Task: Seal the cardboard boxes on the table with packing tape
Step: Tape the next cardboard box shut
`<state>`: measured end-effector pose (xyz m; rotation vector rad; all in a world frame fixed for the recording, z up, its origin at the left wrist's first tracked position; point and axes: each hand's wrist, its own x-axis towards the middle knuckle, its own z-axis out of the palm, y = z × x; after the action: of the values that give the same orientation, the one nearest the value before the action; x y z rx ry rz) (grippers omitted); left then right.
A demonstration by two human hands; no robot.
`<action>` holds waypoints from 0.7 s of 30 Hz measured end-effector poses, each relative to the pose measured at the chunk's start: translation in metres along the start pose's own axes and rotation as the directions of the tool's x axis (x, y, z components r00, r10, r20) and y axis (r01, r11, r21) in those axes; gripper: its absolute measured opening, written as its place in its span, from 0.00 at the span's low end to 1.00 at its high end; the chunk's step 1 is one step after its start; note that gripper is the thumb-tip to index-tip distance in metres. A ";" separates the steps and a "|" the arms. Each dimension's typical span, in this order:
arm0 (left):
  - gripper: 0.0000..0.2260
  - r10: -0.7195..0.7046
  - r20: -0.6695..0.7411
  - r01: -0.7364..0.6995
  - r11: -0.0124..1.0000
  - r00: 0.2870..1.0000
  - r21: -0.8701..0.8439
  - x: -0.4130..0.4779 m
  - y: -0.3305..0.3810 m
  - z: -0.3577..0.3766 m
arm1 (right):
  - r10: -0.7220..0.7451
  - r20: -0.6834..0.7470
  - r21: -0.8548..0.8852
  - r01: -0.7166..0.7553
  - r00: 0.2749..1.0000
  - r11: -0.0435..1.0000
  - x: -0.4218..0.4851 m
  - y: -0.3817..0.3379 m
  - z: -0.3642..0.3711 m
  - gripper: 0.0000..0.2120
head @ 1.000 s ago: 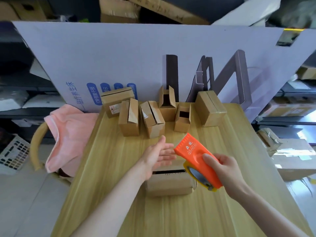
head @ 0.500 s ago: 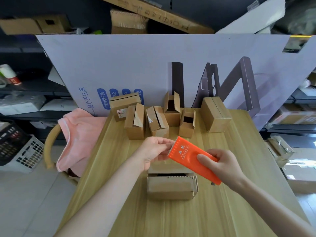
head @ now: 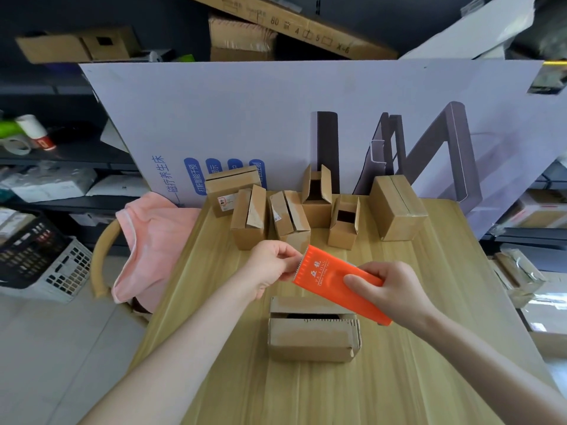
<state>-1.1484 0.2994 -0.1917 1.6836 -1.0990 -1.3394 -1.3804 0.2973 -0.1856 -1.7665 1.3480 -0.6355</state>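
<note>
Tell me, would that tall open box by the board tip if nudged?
Probably: the tall open box stands upright on a small base. Its inside looks empty, so likely light. Its raised flaps would probably bend.

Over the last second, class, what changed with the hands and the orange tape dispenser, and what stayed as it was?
The left hand, open before, curled its fingers and now pinches the toothed front edge of the orange tape dispenser. The right hand kept its grip, tilting the dispenser flatter. The boxes on the table stayed put.
</note>
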 end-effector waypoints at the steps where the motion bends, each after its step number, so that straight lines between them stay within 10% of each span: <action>1: 0.04 0.011 -0.040 -0.009 0.999 0.999 0.041 0.003 -0.002 0.001 | 0.000 0.004 -0.009 0.000 1.000 1.000 0.001 -0.003 0.002 0.08; 21: 0.08 -0.088 -0.434 0.210 0.948 0.897 0.240 -0.004 -0.113 -0.066 | 0.253 0.171 -0.448 -0.153 0.952 0.881 0.016 0.031 -0.024 0.21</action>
<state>-1.0634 0.3478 -0.2780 2.1807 -0.9475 -0.8687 -1.4110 0.2713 -0.1994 -1.9299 1.5700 -0.0087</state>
